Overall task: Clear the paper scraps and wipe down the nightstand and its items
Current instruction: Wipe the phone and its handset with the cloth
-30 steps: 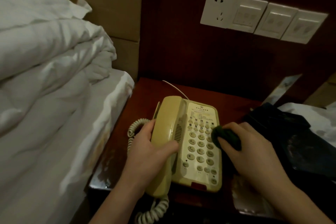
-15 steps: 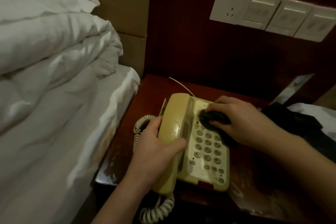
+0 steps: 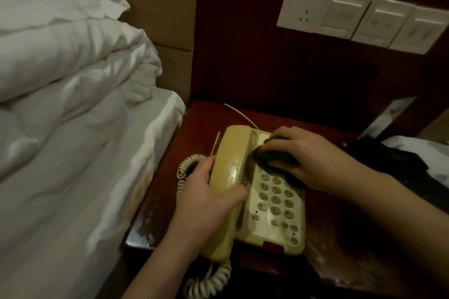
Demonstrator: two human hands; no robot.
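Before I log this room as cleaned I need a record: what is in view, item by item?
telephone: 1, beige, on the nightstand, handset resting in its cradle
coiled cord: 1, cream, loops at the phone's left and near end
cloth: 1, dark green, on the upper keypad under the right hand
nightstand: 1, dark red-brown wood, beside the bed
bedding: white, rumpled, on the left
wall plates: 1 row, white, socket plus three switch panels, above the nightstand
dark fabric: 1 heap, black, right of the phone
left hand: 1, grips the handset
right hand: 1, fingers curled over the cloth
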